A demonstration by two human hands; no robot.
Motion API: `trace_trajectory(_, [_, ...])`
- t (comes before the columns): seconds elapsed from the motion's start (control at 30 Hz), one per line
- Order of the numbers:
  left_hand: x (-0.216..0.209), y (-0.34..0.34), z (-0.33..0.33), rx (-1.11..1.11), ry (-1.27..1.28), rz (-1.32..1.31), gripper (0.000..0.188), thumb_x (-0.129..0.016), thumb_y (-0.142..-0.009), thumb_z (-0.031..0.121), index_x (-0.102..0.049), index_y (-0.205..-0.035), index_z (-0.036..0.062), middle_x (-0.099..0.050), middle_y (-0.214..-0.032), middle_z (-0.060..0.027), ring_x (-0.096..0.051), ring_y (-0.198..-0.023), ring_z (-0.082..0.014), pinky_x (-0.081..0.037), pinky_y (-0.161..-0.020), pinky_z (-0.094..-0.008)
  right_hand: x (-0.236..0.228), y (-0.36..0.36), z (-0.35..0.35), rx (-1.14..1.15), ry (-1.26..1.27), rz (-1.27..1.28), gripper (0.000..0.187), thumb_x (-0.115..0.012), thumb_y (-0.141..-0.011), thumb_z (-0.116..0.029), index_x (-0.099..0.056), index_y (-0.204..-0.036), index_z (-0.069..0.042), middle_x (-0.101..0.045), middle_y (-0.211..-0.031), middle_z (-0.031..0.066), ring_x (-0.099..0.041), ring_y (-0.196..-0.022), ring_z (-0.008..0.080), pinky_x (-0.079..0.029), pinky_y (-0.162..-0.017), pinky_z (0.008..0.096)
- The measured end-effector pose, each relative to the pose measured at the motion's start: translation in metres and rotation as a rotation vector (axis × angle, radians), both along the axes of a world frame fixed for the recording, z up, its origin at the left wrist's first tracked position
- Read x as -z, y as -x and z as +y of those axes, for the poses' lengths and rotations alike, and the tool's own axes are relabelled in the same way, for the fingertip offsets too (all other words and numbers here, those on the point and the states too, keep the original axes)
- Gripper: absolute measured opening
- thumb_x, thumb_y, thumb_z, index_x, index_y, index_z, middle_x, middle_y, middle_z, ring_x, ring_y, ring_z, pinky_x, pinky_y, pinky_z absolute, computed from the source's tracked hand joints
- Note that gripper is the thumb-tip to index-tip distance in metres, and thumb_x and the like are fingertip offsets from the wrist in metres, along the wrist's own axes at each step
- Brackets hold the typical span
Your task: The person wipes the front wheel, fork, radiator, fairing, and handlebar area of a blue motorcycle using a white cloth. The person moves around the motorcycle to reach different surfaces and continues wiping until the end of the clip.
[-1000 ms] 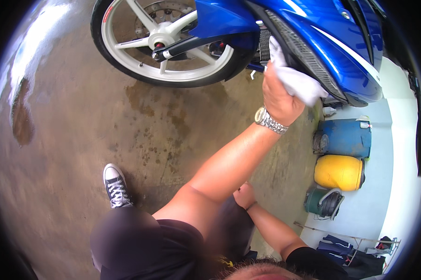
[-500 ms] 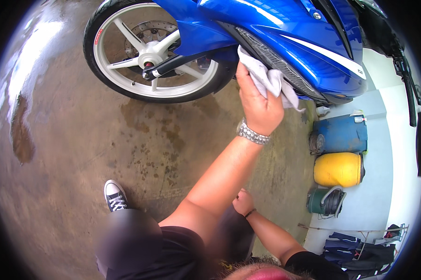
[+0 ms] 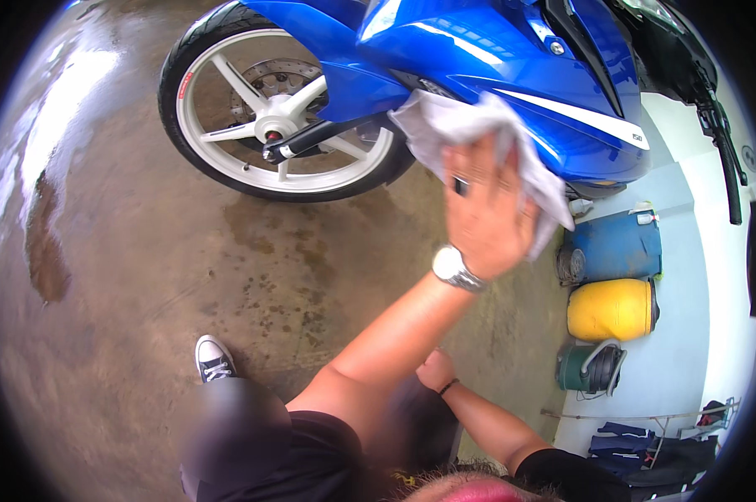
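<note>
My left hand (image 3: 488,205), with a wristwatch (image 3: 455,266) and a ring, lies on a pale grey-white cloth (image 3: 453,117), fingers spread and slightly blurred. The cloth is fanned out wide against the side of a blue motorcycle's fairing (image 3: 445,50), covering much of the dark textured panel there. Low in the view, my right hand (image 3: 436,371) is closed and rests by my dark-clothed knee (image 3: 424,410), a dark bracelet on its wrist. Nothing shows in that hand.
The front wheel (image 3: 273,125) has white spokes and a brake disc. Along the right wall are a blue container (image 3: 621,243), a yellow drum (image 3: 610,309), a green bucket-like machine (image 3: 590,368) and clothes on a rack (image 3: 671,456). Wet patches mark the concrete floor (image 3: 127,335).
The bunched cloth has spread out wide under my left hand. That hand has turned its back toward view and moved slightly down and right. My right hand stays put.
</note>
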State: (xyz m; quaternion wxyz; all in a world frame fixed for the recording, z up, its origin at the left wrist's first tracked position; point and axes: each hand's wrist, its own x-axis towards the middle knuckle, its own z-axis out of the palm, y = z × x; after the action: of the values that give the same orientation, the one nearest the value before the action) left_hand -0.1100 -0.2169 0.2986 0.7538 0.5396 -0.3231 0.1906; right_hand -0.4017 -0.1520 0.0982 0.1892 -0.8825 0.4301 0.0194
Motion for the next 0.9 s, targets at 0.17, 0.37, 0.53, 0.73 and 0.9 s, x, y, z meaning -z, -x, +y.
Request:
trace_trajectory(0.17, [-0.02, 0.024, 0.016, 0.023, -0.124, -0.332, 0.062, -0.064, -0.086, 0.026, -0.058, -0.143, 0.0036, -0.038, -0.163, -0.0213, -0.029, -0.154, -0.0405, -0.012, -0.126, -0.0556, 0.01, -0.017, -0.002, -0.08, -0.002, -0.11, 0.014, -0.066, -0.087, -0.019, -0.07, -0.083, -0.006, -0.069, -0.09, 0.0132, -0.067, -0.088, 0.0345, -0.055, -0.081, 0.0432])
trace_trajectory(0.37, [-0.016, -0.053, 0.026, -0.121, -0.187, -0.074, 0.071, -0.058, -0.089, 0.028, -0.044, -0.152, -0.0016, -0.023, -0.168, -0.0231, -0.017, -0.157, -0.0433, -0.007, -0.125, -0.0566, 0.005, -0.008, -0.01, -0.029, -0.077, 0.04, 0.015, -0.065, -0.088, -0.019, -0.07, -0.083, -0.005, -0.069, -0.091, 0.0136, -0.067, -0.088, 0.0346, -0.054, -0.079, 0.043])
trace_trajectory(0.53, [-0.048, -0.162, 0.032, -0.253, -0.138, -0.077, 0.061, -0.055, -0.094, 0.024, -0.049, -0.148, -0.0036, -0.042, -0.157, -0.0286, -0.037, -0.149, -0.0419, -0.023, -0.123, -0.0522, 0.001, 0.006, -0.005, 0.04, -0.11, 0.002, 0.013, -0.065, -0.088, -0.017, -0.07, -0.083, -0.005, -0.068, -0.091, 0.0128, -0.067, -0.088, 0.0332, -0.054, -0.079, 0.0414])
trace_trajectory(0.73, [-0.111, -0.29, -0.003, 0.077, 0.221, -0.201, 0.042, -0.046, -0.108, 0.027, -0.057, -0.135, -0.0027, -0.065, -0.126, -0.023, -0.064, -0.116, -0.0356, -0.05, -0.101, -0.0392, -0.004, 0.016, -0.002, 0.017, -0.035, -0.014, 0.013, -0.066, -0.087, -0.018, -0.07, -0.081, -0.007, -0.07, -0.09, 0.0105, -0.067, -0.087, 0.0331, -0.055, -0.079, 0.0424])
trace_trajectory(0.9, [-0.129, -0.318, -0.029, 0.512, -0.031, -0.19, 0.045, -0.045, -0.109, 0.027, -0.053, -0.139, -0.006, -0.063, -0.137, -0.0184, -0.06, -0.125, -0.0312, -0.043, -0.11, -0.0374, -0.005, 0.013, -0.002, 0.072, -0.067, -0.009, 0.012, -0.067, -0.086, -0.017, -0.071, -0.08, -0.007, -0.07, -0.09, 0.0098, -0.068, -0.088, 0.0327, -0.055, -0.08, 0.042])
